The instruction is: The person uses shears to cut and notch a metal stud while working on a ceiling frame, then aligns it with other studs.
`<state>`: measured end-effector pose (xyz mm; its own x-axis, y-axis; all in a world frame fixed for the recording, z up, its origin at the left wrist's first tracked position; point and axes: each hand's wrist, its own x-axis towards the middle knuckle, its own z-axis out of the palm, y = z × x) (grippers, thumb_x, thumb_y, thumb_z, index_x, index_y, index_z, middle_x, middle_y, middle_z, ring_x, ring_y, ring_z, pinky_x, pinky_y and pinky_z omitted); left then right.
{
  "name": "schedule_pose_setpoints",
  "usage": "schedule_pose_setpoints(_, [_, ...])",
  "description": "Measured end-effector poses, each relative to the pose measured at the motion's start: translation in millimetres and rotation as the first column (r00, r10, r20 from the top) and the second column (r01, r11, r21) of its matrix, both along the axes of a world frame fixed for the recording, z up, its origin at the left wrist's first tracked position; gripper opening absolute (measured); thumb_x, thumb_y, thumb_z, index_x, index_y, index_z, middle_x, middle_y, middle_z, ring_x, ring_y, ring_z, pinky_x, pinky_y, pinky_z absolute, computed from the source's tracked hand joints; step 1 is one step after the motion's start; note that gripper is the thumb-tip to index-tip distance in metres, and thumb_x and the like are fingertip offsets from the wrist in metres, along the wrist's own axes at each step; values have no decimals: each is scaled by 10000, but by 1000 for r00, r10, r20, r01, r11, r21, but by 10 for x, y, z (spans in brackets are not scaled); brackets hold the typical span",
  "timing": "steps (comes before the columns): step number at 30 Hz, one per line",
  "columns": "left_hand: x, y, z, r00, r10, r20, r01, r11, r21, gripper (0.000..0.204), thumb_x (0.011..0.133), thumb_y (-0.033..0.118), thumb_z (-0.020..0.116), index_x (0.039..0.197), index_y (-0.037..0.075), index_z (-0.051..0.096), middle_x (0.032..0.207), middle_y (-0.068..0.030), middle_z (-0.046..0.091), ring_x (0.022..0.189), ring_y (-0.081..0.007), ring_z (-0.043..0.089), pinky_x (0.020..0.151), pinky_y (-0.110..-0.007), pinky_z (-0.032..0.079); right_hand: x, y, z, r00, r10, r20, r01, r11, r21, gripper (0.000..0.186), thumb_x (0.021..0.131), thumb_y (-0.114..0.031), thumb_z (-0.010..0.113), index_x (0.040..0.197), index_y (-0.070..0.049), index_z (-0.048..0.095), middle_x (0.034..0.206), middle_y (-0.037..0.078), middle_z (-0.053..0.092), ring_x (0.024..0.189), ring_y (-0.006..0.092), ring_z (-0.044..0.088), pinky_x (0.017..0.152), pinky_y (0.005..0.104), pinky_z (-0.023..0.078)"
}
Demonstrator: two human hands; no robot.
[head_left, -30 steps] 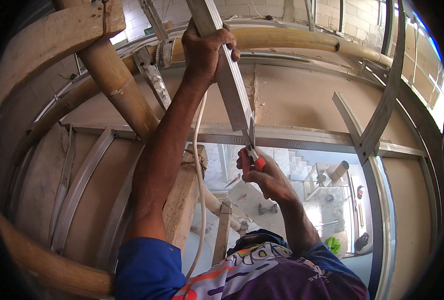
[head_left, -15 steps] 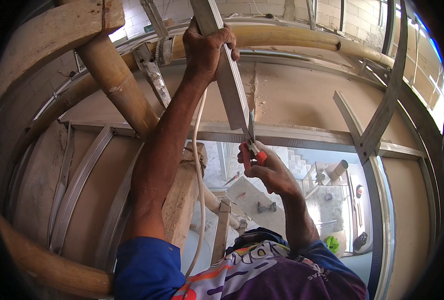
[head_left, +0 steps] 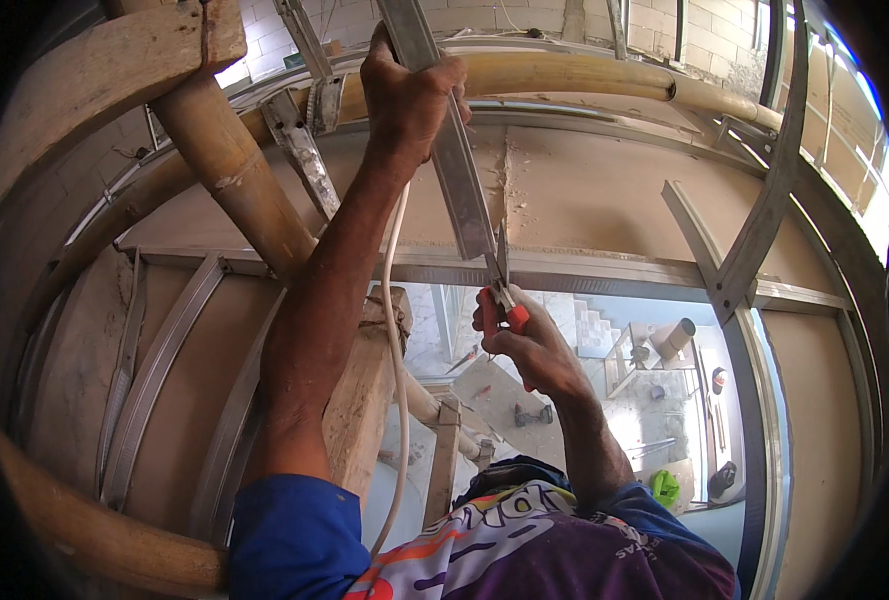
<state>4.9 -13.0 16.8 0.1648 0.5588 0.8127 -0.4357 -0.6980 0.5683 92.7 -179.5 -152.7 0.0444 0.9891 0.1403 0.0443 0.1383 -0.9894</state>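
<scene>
My left hand is wrapped round a long metal channel, which slants down from the top edge toward the middle. In my right hand is a pair of tin snips with red handles, their blades pointing up at the channel's lower end. One blade stands apart to the right of the channel; the other is against or just behind its end, and I cannot tell which. The fingers of my right hand are closed round the handles.
A thick bamboo pole crosses behind my left hand, and another slants at left beside a wooden beam. Metal framing borders an opening with a floor far below, where a drill lies. A pale cable hangs by my left forearm.
The channel has turned slightly in my left hand, showing more of its broad face. The snips' blades have spread wider at its lower end.
</scene>
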Motion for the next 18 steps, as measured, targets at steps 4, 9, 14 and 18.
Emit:
schedule_pose_setpoints(4, [4,-48,15,997,77,22,-77,996,40,234,693,-37,580,892,-22,459,650,-114,544,434,-177,517,358,-321,460,6,45,-25,1000,-7,23,7,1000,-14,319,706,-81,589,996,2,483,905,101,546,882,208,539,803,333,437])
schedule_pose_setpoints(9, [-18,-9,21,1000,12,10,-12,1000,25,222,699,-33,584,881,-17,458,669,-111,546,462,-182,529,356,-325,457,-10,56,-3,995,55,-87,-55,998,2,283,702,-71,582,959,-5,485,867,83,545,848,185,538,785,318,441])
schedule_pose_setpoints(14, [-52,68,0,980,-171,105,176,984,-38,250,702,-33,584,906,-16,441,740,-118,513,547,-178,525,401,-322,453,-29,77,-18,978,124,-170,-116,992,58,283,693,-65,576,955,-14,484,859,66,533,821,162,528,746,308,443])
schedule_pose_setpoints(18, [-72,100,-20,954,-283,98,292,951,-98,283,697,-39,574,939,-6,431,792,-120,483,591,-175,507,433,-329,443,-41,60,0,979,153,-135,-144,987,77,247,686,-71,576,913,-21,491,796,48,522,740,147,519,675,287,435])
